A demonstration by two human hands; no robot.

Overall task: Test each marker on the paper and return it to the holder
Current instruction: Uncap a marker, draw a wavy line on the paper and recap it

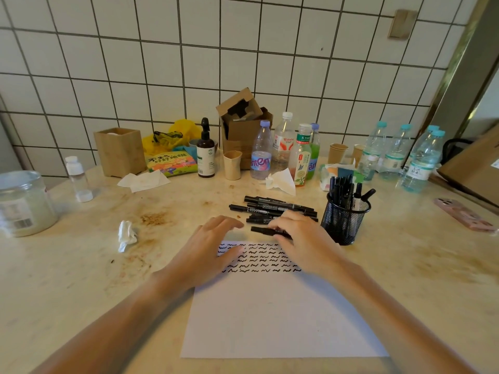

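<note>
Two bare forearms are reaching in from the near edge over a white sheet of paper [272,319] lying on the stained tabletop [81,265]. Rows of short black squiggles are filling the sheet's far end. The left hand [208,247] is resting flat on the paper's far left corner, its grip wide, fingers straight and spread, holding nothing. The right hand [302,238] is curling its fingers over a black marker [267,230] lying crosswise just beyond the paper's far edge; whether the grip is fully holding it or only touching it cannot be told. A loose pile of black markers [272,209] is lying on the tabletop just behind the hands. A black mesh holder [344,220], standing to the right of the pile, is carrying several upright markers. A crumpled tissue [126,236] is sitting to the left of the paper. Plastic bottles [283,149], a cardboard box [243,125] and paper cups [337,153] are crowding the back of the tabletop against a tiled wall [162,63], and a pink phone [463,213] is lying at far right.
</note>
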